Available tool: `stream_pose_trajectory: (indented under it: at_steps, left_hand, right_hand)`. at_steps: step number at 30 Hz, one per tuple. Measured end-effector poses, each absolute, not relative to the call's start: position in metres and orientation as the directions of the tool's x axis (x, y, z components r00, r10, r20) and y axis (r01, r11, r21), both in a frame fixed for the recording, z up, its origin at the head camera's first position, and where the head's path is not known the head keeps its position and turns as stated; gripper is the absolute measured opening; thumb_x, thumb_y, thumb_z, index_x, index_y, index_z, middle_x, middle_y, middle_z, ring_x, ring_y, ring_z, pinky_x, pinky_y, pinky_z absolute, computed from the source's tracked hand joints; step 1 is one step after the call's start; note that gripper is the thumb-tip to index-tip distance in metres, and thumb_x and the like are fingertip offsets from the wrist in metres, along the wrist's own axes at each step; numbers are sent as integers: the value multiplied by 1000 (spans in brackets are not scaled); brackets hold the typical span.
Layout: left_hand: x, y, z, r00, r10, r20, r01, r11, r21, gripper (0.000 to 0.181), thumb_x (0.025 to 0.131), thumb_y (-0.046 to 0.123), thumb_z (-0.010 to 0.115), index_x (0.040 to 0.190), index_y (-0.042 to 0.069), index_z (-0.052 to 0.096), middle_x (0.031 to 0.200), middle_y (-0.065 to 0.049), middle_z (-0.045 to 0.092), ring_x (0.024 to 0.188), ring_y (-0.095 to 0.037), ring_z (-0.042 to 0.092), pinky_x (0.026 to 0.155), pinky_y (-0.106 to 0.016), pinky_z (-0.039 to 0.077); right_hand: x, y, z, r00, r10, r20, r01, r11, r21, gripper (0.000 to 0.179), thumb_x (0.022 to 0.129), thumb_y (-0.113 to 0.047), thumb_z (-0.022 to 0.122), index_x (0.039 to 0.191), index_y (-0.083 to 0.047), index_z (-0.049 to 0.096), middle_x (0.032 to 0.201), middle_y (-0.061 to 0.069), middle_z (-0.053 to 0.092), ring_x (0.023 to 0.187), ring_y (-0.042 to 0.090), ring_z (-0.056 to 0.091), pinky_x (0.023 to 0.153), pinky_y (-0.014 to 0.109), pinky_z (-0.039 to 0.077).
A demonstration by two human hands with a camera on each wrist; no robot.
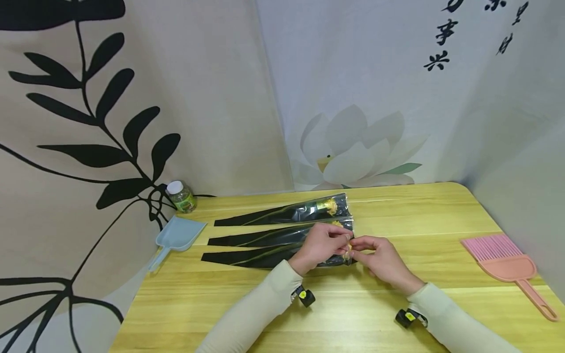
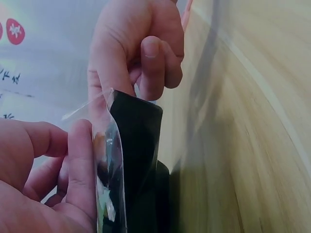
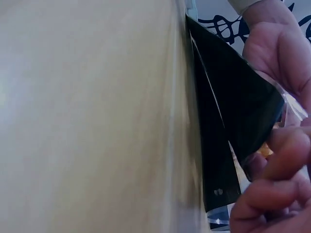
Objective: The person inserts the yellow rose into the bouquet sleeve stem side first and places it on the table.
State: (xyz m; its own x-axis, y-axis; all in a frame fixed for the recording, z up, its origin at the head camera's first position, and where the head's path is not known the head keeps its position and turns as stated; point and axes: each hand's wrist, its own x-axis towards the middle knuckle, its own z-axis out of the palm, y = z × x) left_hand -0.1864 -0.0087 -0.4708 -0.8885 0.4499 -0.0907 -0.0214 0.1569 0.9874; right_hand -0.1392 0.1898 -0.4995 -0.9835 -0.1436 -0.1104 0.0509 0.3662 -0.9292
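Observation:
Three yellow flowers in long, tapering black sleeves with clear fronts lie side by side on the table. Both hands are at the wide right end of the nearest flower sleeve (image 1: 256,257). My left hand (image 1: 321,246) pinches the clear film at its mouth. From the right, my right hand (image 1: 385,260) holds the sleeve's edge between thumb and fingers. In the left wrist view, the clear film stands apart from the black backing (image 2: 136,141). The backing (image 3: 233,92) is lifted off the table in the right wrist view. Fingers partly hide the yellow bloom inside.
Beyond the hands lie the middle sleeve (image 1: 247,239) and the far sleeve (image 1: 273,214). A blue dustpan (image 1: 180,233) and a white-capped jar (image 1: 181,197) stand at the left edge. At the right edge lies a pink brush and dustpan set (image 1: 507,267).

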Motion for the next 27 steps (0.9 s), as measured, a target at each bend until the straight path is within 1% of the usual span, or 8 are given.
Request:
stream_pose_trajectory:
  at_steps: [3, 7, 11, 12, 15, 18, 23, 27]
  left_hand:
    - [-186, -6, -471, -886, 457, -81, -15, 146, 989, 24, 103, 13, 70, 120, -2, 78, 90, -6, 79, 72, -8, 74, 72, -27, 66]
    - [-186, -2, -470, -888, 455, -60, 15, 158, 987, 25, 103, 13, 70, 120, -4, 77, 93, -6, 80, 72, -8, 75, 70, -28, 67]
    - [-185, 2, -471, -895, 443, -60, 17, 170, 985, 24, 102, 12, 71, 118, -4, 78, 92, -6, 80, 69, -6, 74, 68, -26, 66]
    - [-184, 3, -471, -896, 439, -65, 12, 170, 985, 23, 102, 12, 71, 118, -5, 78, 92, -5, 80, 69, -6, 73, 68, -26, 66]
    - [-183, 5, -474, -897, 432, -92, -29, 150, 988, 22, 101, 10, 71, 117, -5, 78, 89, -4, 78, 68, -5, 72, 68, -25, 66]
    - [-182, 6, -475, -893, 437, -106, -50, 136, 989, 22, 101, 8, 71, 117, -6, 78, 88, -5, 77, 68, -5, 72, 69, -25, 66]
    - [-182, 8, -476, -886, 451, -104, -45, 141, 989, 23, 102, 9, 71, 117, -7, 77, 88, -6, 78, 69, -5, 72, 71, -24, 66]
    - [-183, 9, -478, -878, 466, -107, -49, 135, 990, 24, 102, 11, 72, 117, -6, 77, 89, -6, 78, 69, -5, 73, 70, -24, 65]
  right_hand:
    - [-140, 190, -501, -986, -146, -76, 15, 378, -926, 29, 96, -25, 80, 121, -12, 78, 118, 9, 79, 54, 11, 58, 45, 23, 49]
    - [-142, 188, -504, -986, -167, -27, -40, 387, -921, 22, 98, -23, 78, 117, -12, 81, 116, 6, 81, 91, 15, 76, 74, 24, 61]
    - [-143, 187, -505, -984, -179, -17, -61, 420, -905, 18, 99, -19, 76, 116, -15, 82, 120, 5, 80, 116, 27, 74, 93, 35, 62]
    - [-144, 188, -506, -982, -186, -19, -64, 433, -899, 18, 100, -17, 75, 116, -16, 82, 122, 6, 79, 116, 27, 73, 91, 35, 63]
    - [-144, 189, -508, -974, -222, -43, -58, 433, -900, 20, 100, -14, 72, 119, -15, 81, 124, 12, 78, 81, 17, 72, 66, 27, 59]
    - [-145, 192, -510, -961, -271, -59, -63, 423, -904, 21, 103, -13, 69, 120, -13, 80, 121, 14, 77, 55, 6, 51, 50, 22, 46]
    - [-145, 197, -510, -945, -322, -59, -91, 432, -897, 21, 104, -14, 67, 120, -12, 80, 128, 17, 75, 58, 3, 48, 58, 24, 51]
    - [-145, 202, -507, -943, -330, -51, -110, 453, -884, 21, 104, -15, 68, 121, -14, 80, 132, 13, 75, 82, 9, 67, 74, 28, 58]
